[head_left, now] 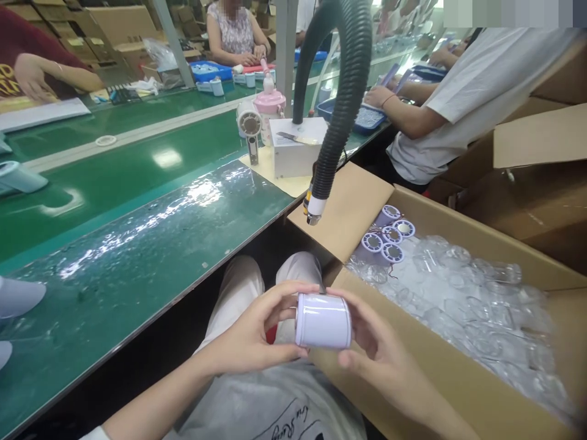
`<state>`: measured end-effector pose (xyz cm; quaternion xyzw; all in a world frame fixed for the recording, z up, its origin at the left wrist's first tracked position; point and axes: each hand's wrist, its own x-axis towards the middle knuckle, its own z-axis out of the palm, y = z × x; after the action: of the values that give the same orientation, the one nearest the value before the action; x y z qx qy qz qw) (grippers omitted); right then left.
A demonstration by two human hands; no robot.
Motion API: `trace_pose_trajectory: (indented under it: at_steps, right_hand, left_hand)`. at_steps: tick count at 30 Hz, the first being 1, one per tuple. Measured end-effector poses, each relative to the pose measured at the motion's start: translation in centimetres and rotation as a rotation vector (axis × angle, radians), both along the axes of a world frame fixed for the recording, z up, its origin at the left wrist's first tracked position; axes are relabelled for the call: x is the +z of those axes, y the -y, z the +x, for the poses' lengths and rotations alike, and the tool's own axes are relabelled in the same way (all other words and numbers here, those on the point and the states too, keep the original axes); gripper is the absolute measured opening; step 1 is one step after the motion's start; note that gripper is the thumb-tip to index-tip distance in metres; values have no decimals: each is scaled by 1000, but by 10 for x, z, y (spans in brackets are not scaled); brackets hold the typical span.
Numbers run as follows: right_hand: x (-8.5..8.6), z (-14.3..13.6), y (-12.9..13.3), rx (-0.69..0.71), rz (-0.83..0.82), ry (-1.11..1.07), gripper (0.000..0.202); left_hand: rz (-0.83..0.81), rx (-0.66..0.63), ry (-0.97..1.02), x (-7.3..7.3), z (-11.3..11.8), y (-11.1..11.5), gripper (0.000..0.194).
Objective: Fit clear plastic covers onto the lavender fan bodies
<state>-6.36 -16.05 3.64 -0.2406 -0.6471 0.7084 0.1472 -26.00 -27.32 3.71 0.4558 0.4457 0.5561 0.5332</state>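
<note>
Above my lap I hold a glossy lavender cylindrical housing (323, 321) on its side between both hands. My left hand (257, 333) grips its left end, thumb below and fingers above. At the right end, my right hand (378, 342) curls its fingers behind and over the housing, with the thumb low at the front edge. Both ends of the housing are turned away or covered by fingers. Beside my right arm stands an open cardboard box (367, 293). Inside it are several lavender cylinders with round slotted ends (392, 252) and thin wires, next to many clear plastic pieces (458, 299).
A black corrugated hose (348, 79) with a metal nozzle hangs ahead of me. Behind it are a white box (293, 160), a small handheld fan (250, 125) and a pink-lidded container (270, 102). The green bench (151, 250) runs along my left. Other people work across it and at right.
</note>
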Motion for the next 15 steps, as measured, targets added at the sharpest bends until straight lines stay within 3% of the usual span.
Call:
trace_pose_trajectory:
  at_steps: [4,8,12,15]
  right_hand:
    - [5,8,-8,13,137,-10,59]
    - [3,17,-16,7,462,-25,60]
    - [4,21,-21,49,729,-128,64]
    - [-1,41,-50,7,857,-13,66]
  left_hand:
    - [-80,1,-127,-1,-3,-8,88]
    - [-244,-112,-9,5,-4,-21,63]
    - [-328,-191,106,11,11,-39,51]
    - [-288,-95,125,12,25,-49,66]
